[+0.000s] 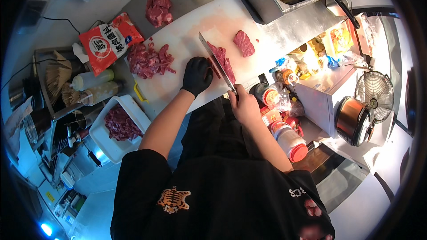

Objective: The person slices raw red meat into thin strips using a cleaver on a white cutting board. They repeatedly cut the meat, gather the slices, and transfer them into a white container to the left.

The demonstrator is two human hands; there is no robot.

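My right hand (243, 104), bare, is closed round the handle of a long kitchen knife (215, 58). The blade lies along the left side of a piece of raw red meat (223, 60) on a white cutting board (186, 38). In a black glove, my left hand (197, 76) has its fingers curled at a thin meat slice (214, 68) left of the blade; whether they grip it is hidden. A pile of cut meat (150, 60) lies at the board's left, and a meat chunk (244, 43) at its right.
A larger meat piece (159, 8) lies beyond the board. Left are a red seasoning bag (110, 43), squeeze bottles (93, 79) and a white tub (115, 150) holding meat. Jars (288, 141), a fan (374, 96) and a cooker (355, 121) stand right. A fryer (290, 5) sits behind.
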